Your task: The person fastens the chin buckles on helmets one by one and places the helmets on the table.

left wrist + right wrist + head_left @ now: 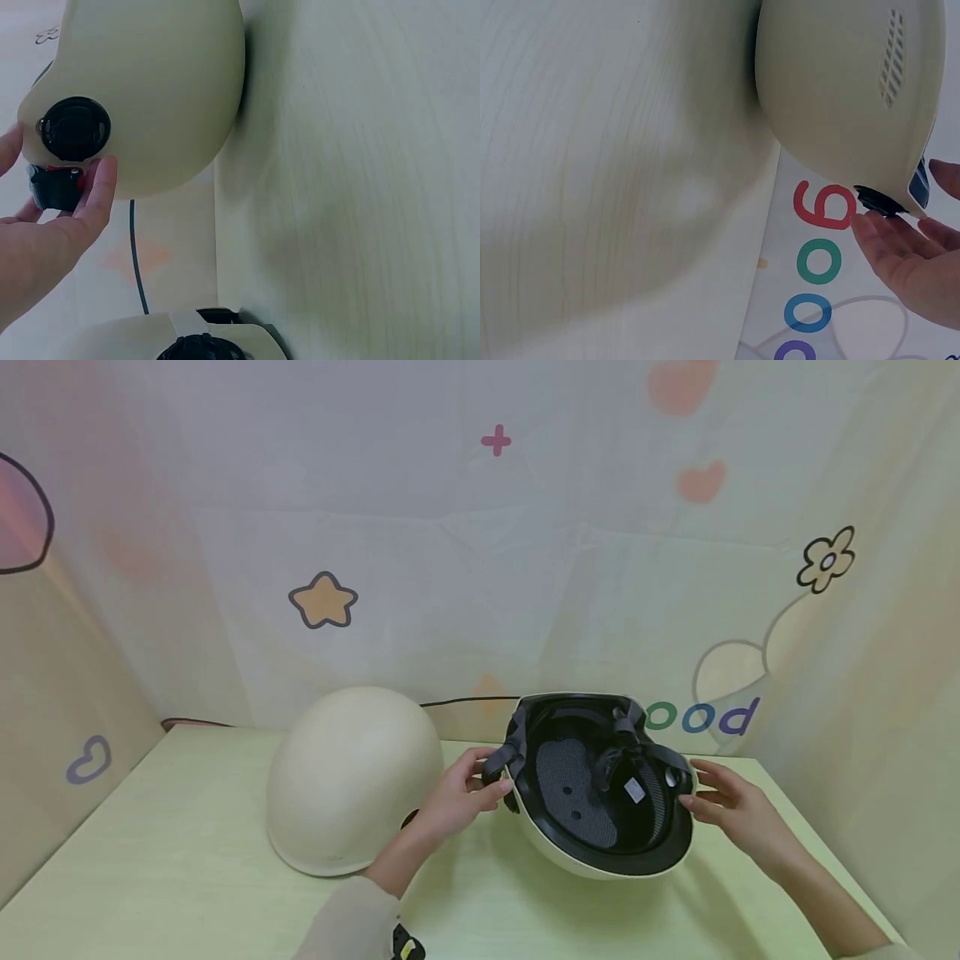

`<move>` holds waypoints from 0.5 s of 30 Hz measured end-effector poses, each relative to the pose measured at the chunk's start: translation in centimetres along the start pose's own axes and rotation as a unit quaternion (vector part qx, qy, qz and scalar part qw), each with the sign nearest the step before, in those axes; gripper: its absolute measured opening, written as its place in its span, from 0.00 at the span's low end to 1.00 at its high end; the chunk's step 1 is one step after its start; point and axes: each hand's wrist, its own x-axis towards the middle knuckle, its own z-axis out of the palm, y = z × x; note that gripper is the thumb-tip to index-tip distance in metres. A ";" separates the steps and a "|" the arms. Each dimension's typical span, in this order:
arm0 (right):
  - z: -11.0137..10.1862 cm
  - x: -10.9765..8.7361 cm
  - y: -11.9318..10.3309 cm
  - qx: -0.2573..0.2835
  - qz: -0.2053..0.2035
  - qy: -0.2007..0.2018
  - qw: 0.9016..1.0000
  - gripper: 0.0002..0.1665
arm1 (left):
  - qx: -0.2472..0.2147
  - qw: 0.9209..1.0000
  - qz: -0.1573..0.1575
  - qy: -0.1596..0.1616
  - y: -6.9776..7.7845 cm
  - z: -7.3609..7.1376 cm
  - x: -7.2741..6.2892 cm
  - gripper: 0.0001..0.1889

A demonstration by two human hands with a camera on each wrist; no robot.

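A cream helmet (576, 789) is turned with its opening towards me, showing black padding, dark straps (630, 739) and a small white label (634, 790). My left hand (457, 797) grips its left rim, thumb in front and fingers behind. In the left wrist view, those fingers reach around a black buckle piece (58, 187) just below a round black knob (75, 129). On the opposite side my right hand (738, 814) holds the right rim between thumb and fingers. Its fingertips lie by another black knob (880, 201) in the right wrist view.
A second cream helmet (352, 777) stands dome up on the pale table (187, 860), left of my left forearm. Behind the table hangs a printed curtain (420, 568), with a thin dark cable (468, 699) along its base. More curtain closes off both sides.
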 end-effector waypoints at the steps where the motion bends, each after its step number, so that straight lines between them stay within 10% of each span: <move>1: 0.0 0.0 0.1 0.010 -0.001 0.001 1.000 0.34 | 0.000 1.000 0.001 -0.001 0.0 0.0 0.0 0.24; 15: -0.1 -1.4 -0.1 -0.009 -0.004 0.008 1.000 0.30 | 0.027 0.999 0.012 0.029 0.2 -0.3 0.9 0.22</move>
